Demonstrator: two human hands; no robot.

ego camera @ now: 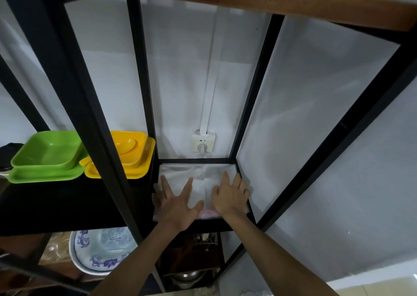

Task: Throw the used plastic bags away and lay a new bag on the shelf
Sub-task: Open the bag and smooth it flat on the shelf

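A black metal rack fills the view, standing against a white wall, with a wooden board across the top. Its narrow right bay holds a small shelf framed in black bars. A white plastic bag lies spread flat over that shelf, reaching from the back bar to the front edge, with a pinkish strip showing at the front under it.

Both hands lie palm down on the bag with fingers straight and spread, gripping nothing. The left hand presses the bag's left front part, its little finger near the left edge. The right hand presses the right front part, fingertips pointing toward the back corner.

On the wider shelf to the left sit a green dish on a green tray and, just beside them, a yellow dish on a yellow tray. Below that shelf a blue-and-white plate stands tilted. Under the bag's shelf are metal kitchen things, too dark to tell apart.

A wall socket with a plug in it sits on the wall just behind the bag's shelf, a white cable cover running up from it
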